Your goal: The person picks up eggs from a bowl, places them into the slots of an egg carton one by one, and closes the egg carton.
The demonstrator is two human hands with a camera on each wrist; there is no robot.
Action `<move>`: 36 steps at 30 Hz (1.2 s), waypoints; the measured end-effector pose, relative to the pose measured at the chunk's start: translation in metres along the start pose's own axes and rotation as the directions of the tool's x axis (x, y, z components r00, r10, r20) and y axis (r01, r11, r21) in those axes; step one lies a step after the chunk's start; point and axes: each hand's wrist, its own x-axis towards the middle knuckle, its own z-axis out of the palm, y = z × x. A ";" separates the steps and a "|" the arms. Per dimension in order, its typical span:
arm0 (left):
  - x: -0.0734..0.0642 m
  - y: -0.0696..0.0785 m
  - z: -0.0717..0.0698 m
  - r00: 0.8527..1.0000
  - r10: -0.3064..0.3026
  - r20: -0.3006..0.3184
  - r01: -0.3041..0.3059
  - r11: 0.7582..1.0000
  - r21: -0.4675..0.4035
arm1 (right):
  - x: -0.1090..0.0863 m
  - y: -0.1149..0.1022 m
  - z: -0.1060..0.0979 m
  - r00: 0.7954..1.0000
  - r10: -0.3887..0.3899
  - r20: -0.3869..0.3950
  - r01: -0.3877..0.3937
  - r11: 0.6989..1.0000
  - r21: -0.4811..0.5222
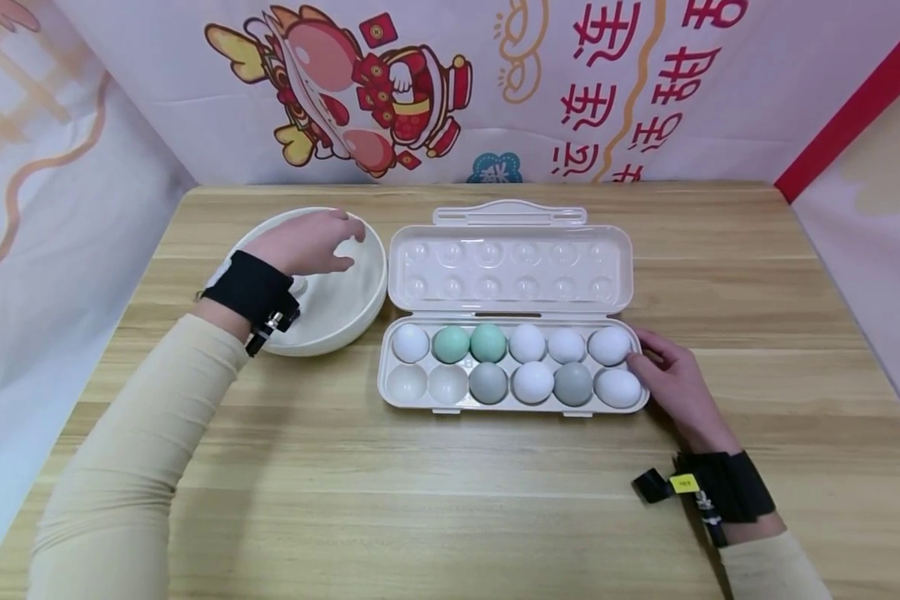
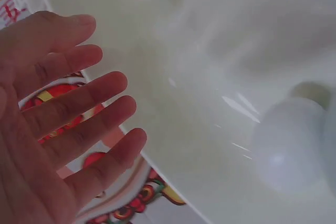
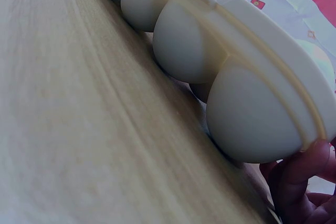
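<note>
The far backdrop (image 1: pixel 487 92) carries red writing (image 1: pixel 597 71), including 连连. The egg carton (image 1: pixel 510 267), right of the bowl (image 1: pixel 345 292), has its right end gripped by my right hand (image 1: pixel 675 383); my left hand (image 1: pixel 307 242) hangs over the bowl, holding nothing. I judge it's reaching; next calls for pinching the white egg (image 2: pixel 286 148). The yellow tag (image 1: pixel 684 483) is unreadable.

Head cam faces fwd/down; wrist cams (image 1: pixel 651 486) nr bowl (image 1: pixel 348 321), carton (image 1: pixel 510 268).

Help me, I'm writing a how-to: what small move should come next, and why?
Probably bring the left hand onto the white egg in the bowl: that hand is over the bowl, fingers spread and holding nothing, while the carton, held by the right hand, has two bare cups.
</note>
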 end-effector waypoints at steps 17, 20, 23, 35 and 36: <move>-0.012 -0.055 0.019 0.992 -0.089 0.088 0.094 0.994 -0.054 | 0.000 0.000 0.000 1.000 0.000 0.000 0.000 1.000 -0.010; -0.016 -0.060 0.019 0.984 -0.121 0.130 0.133 0.988 -0.084 | 0.001 0.000 -0.001 1.000 0.004 0.004 -0.004 1.000 -0.014; -0.019 -0.061 0.017 0.972 -0.156 0.175 0.176 0.979 -0.104 | 0.001 0.000 -0.001 1.000 0.004 0.000 -0.004 1.000 -0.019; -0.016 -0.058 0.017 0.936 -0.208 0.282 0.244 0.965 -0.099 | 0.000 0.000 -0.001 1.000 0.010 0.002 -0.010 1.000 -0.019; -0.016 -0.058 0.018 0.934 -0.212 0.286 0.249 0.964 -0.096 | 0.000 -0.001 0.000 1.000 0.010 0.002 -0.010 1.000 -0.017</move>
